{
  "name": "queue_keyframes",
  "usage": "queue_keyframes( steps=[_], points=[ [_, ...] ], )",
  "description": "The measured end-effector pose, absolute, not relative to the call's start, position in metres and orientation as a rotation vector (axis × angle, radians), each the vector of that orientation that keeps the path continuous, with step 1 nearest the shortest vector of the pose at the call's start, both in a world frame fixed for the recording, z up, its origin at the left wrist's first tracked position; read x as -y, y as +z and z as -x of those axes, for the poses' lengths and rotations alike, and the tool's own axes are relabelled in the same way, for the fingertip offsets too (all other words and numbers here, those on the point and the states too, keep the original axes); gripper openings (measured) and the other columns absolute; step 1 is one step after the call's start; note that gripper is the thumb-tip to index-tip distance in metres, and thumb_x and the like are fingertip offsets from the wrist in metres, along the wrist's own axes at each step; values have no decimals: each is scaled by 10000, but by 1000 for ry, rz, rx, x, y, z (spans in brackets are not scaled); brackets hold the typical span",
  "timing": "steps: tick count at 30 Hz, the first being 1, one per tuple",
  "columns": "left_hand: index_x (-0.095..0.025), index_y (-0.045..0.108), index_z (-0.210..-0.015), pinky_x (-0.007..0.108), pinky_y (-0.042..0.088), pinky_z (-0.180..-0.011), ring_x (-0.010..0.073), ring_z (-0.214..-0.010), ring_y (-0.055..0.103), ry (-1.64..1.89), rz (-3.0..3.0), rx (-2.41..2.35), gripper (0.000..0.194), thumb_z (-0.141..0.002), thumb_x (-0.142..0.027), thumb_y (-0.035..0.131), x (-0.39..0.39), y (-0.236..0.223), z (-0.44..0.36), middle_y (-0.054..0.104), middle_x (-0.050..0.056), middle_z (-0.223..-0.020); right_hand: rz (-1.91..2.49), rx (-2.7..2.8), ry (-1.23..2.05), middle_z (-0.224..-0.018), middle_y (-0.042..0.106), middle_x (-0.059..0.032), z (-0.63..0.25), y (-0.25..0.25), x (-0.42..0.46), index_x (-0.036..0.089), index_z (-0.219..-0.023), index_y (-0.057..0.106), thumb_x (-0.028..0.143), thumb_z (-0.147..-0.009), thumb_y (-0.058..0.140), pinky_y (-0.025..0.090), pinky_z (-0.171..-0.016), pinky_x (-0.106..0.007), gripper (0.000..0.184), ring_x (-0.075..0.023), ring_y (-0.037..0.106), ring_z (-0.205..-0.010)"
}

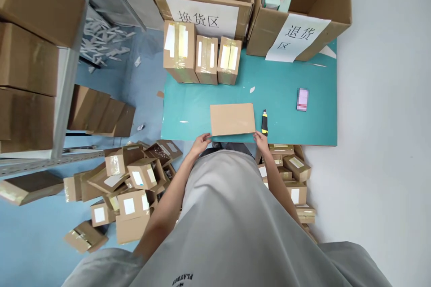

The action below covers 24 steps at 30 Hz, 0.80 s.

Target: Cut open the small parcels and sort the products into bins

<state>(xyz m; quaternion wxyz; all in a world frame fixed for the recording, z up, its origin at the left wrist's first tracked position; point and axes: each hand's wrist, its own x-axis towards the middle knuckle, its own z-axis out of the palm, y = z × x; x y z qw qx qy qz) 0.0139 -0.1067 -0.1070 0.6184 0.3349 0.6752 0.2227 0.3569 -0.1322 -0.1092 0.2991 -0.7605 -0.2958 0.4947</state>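
A closed brown cardboard box (232,119) lies on the green tabletop near its front edge, with a plain upper face. My left hand (201,142) is at its near left corner, fingertips pinching the edge. At the near right corner, my right hand (261,140) grips the box in the same way. A yellow and black utility knife (264,123) lies just right of the box, close to my right fingers. The undersides of the fingers are hidden.
Three taped boxes (206,60) stand at the table's back left. Behind them are two large open cartons, a left carton (244,6) and a right carton (323,20), with green-and-white packs inside. A pixelated pink item (302,99) lies right. Discarded boxes (134,206) litter the floor beside a shelf (69,71).
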Motion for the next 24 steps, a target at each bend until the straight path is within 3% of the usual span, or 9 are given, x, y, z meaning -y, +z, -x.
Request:
queue_keyframes(
  steps=[3,7,14,24],
  points=[
    [-122,796,-1289,551,572,-1248,373,-1360,778,518,-799,-1541,503,-797,-221,831,106,-106,-13,845,215,-1319,2006,813,1278,-1314,860,-105,-348,-106,135,207,-1292,840,504,-964,651,568,-1217,-523,482,-314,748,-1312],
    [-110,819,-1261,565,565,-1252,398,-1322,791,546,-890,-1597,466,-808,-218,835,94,-92,-5,851,215,-1297,1970,860,1218,-1376,840,-148,-345,-92,127,193,-1215,870,495,-962,698,518,-1271,-523,429,-348,725,-1373],
    [-146,855,-1250,465,637,-1151,301,-1137,824,758,-1216,-1671,351,-942,-287,761,67,-57,7,847,142,-1230,1735,1110,1049,-1469,768,-144,-337,-57,93,219,-1389,844,635,-1017,673,507,-1271,-489,584,-330,683,-1406],
    [-135,848,-1231,455,653,-1109,290,-1097,814,823,-1101,-1671,371,-903,-288,765,70,-71,27,839,154,-1202,1796,1133,1081,-1357,816,-136,-315,-63,96,227,-1281,880,609,-1005,649,522,-1259,-507,525,-341,705,-1355]
  ],
)
